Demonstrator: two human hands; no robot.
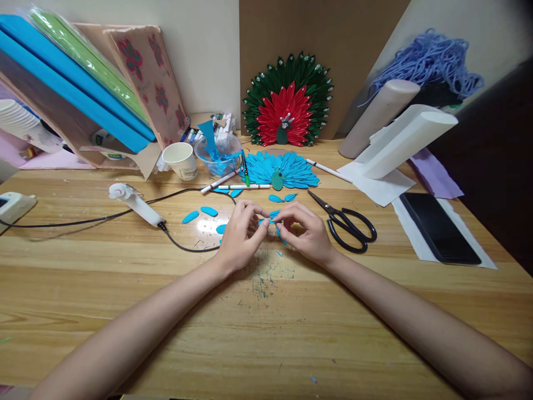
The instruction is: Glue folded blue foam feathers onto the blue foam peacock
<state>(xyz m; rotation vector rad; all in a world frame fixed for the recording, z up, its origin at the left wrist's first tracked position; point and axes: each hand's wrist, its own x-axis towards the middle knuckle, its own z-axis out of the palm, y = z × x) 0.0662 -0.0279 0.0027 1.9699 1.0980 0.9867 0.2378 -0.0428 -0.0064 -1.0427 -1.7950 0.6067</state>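
Note:
My left hand and my right hand meet above the middle of the wooden table. Between their pinched fingertips is a small blue paper petal, partly covered by the fingers. Several loose blue petals lie to the left, and a pair of petals lies just beyond the hands. Behind them rests a blue paper peacock with a green body. Black-handled scissors, blades parted a little, lie to the right of my right hand.
A white glue gun with a black cord lies left. Behind stand a paper cup, a plastic tub of blue scraps and a green-and-red peacock. Markers lie between. Paper rolls and a phone are right.

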